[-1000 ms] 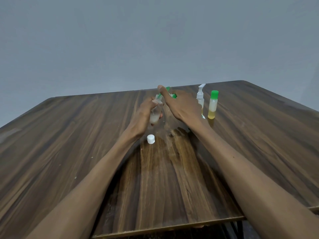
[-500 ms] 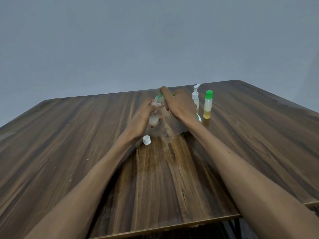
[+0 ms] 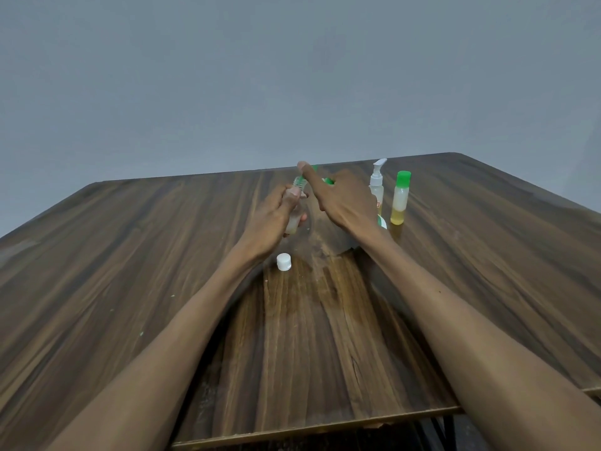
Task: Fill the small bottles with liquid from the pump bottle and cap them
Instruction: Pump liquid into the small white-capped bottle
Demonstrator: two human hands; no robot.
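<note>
Wooden table (image 3: 162, 288), dark streaked grain, near edge at the bottom of the head view, both bare forearms reaching out over it. White cap (image 3: 283, 262), small, round, loose on the tabletop just short of the left wrist, touching nothing else. Left hand (image 3: 271, 219), fingers and thumb curled round a small clear bottle (image 3: 294, 219), held clear of the table and tilted; neck threads bare at the top, a pale, cloudy liquid in its lower part. Right hand (image 3: 341, 203), back of hand to the camera, index finger stretched toward the bottle neck, fingers closed on a green cap (image 3: 328, 181), of which only slivers show; the grip itself is mostly hidden behind the hand. Pump bottle (image 3: 377, 190), upright just beyond the right hand, white pump head, clear body; a trace of red on its label, too small to read. Second small bottle (image 3: 401, 198), upright just beside the pump bottle on its right, green cap on, yellowish liquid in the lower part. Plain grey wall (image 3: 292, 76) behind the far table edge.
</note>
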